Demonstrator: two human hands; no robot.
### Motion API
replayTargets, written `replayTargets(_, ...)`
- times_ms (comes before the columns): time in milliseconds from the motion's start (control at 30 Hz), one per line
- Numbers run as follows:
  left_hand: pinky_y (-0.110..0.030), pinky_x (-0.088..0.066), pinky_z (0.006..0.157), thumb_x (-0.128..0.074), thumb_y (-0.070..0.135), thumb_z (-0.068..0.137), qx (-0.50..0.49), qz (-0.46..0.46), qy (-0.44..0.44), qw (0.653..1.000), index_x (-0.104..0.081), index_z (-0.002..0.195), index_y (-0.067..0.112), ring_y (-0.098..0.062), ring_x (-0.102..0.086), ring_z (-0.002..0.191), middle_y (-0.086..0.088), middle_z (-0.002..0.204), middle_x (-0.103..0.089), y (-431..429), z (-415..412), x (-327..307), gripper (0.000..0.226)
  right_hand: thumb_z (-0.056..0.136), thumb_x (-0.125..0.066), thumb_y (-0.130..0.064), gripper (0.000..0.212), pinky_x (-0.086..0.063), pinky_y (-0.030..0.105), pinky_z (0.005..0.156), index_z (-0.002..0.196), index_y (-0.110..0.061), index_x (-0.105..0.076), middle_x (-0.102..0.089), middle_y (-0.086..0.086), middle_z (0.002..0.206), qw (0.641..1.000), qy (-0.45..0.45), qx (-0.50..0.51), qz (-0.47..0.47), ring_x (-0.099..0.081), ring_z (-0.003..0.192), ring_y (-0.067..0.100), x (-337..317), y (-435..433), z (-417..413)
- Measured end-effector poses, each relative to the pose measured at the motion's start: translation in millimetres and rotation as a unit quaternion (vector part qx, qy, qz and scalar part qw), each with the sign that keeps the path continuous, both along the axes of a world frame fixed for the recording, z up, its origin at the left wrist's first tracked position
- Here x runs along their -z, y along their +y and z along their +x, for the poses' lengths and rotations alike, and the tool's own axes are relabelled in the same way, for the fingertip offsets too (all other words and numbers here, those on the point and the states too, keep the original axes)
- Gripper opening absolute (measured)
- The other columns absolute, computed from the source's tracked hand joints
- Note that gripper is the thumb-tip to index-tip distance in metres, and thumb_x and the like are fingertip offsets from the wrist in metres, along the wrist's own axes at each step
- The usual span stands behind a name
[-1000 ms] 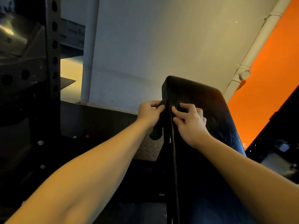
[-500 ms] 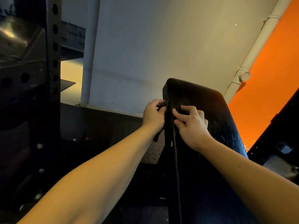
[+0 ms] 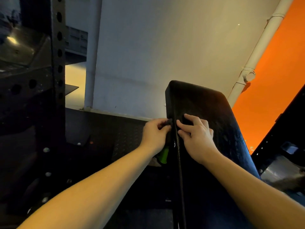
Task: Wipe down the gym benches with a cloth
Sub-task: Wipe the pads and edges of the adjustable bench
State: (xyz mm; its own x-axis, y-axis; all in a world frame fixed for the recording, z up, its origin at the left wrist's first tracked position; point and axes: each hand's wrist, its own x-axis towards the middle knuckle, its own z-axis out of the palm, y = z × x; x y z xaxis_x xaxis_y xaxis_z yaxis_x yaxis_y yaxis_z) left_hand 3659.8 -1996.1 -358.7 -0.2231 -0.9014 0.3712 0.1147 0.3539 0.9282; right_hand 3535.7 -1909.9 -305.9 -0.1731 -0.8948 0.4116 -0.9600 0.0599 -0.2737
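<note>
The black padded bench back [image 3: 219, 123] rises tilted ahead of me, right of centre. My left hand [image 3: 154, 133] grips a dark cloth [image 3: 167, 123] against the pad's left side edge, and a green part of the cloth [image 3: 164, 156] hangs below my wrist. My right hand [image 3: 196, 136] rests on the pad's top face just across the seam, its fingers curled on a dark fold that seems to be the same cloth. How the cloth lies under that hand is too dark to make out.
A black perforated rack upright [image 3: 57, 63] stands at the left, with bolted steel plates below. A grey wall [image 3: 148, 47] and a white pipe [image 3: 257, 52] are behind, then an orange wall [image 3: 272, 96]. Another dark frame [image 3: 283, 129] crosses at right.
Both hands have slid together down the pad's left edge toward me, away from its top end. The green part of the cloth now shows under my left wrist.
</note>
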Motion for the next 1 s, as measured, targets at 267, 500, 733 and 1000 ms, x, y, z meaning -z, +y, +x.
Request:
replayTargets(267, -0.027, -0.055, 0.091, -0.061, 0.011, 0.100, 0.018, 0.011, -0.022, 1.000, -0.074, 0.106, 0.031, -0.007, -0.068, 0.098, 0.004, 0.106, -0.071, 12, 2, 2, 0.024, 0.102, -0.058, -0.031, 0.036, -0.012, 0.047, 0.118, 0.136, -0.041, -0.062, -0.036, -0.014, 0.151, 1.000, -0.021, 0.004, 0.000, -0.018, 0.142, 0.016, -2, -6, 1)
replayTargets(500, -0.029, -0.056, 0.095, -0.068, 0.010, 0.095, 0.004, 0.036, -0.013, 0.999, -0.078, 0.104, 0.031, -0.005, -0.069, 0.097, 0.006, 0.106, -0.072, 28, 4, 16, 0.025, 0.104, -0.054, -0.032, 0.042, -0.010, 0.049, 0.121, 0.145, -0.039, -0.053, -0.026, -0.012, 0.162, 1.000, -0.005, -0.001, 0.025, -0.011, 0.149, 0.018, -3, 14, 1)
replayTargets(733, -0.043, -0.059, 0.092, -0.061, 0.014, 0.100, -0.022, 0.037, -0.016, 0.999, -0.074, 0.095, 0.035, -0.012, -0.072, 0.095, 0.005, 0.096, -0.076, -5, -10, -14, 0.025, 0.103, -0.055, -0.035, 0.039, -0.010, 0.049, 0.120, 0.142, -0.041, -0.056, -0.028, -0.011, 0.161, 0.999, 0.000, 0.020, 0.029, -0.013, 0.147, 0.020, 1, 11, 2)
replayTargets(1000, -0.016, -0.053, 0.089, -0.069, 0.012, 0.095, -0.002, 0.049, -0.019, 0.999, -0.077, 0.109, 0.027, -0.001, -0.068, 0.094, 0.007, 0.106, -0.068, 58, 12, 27, 0.022, 0.104, -0.053, -0.033, 0.039, -0.009, 0.048, 0.120, 0.142, -0.040, -0.056, -0.026, -0.011, 0.162, 0.999, -0.009, 0.020, 0.023, -0.011, 0.148, 0.020, 6, 11, 1)
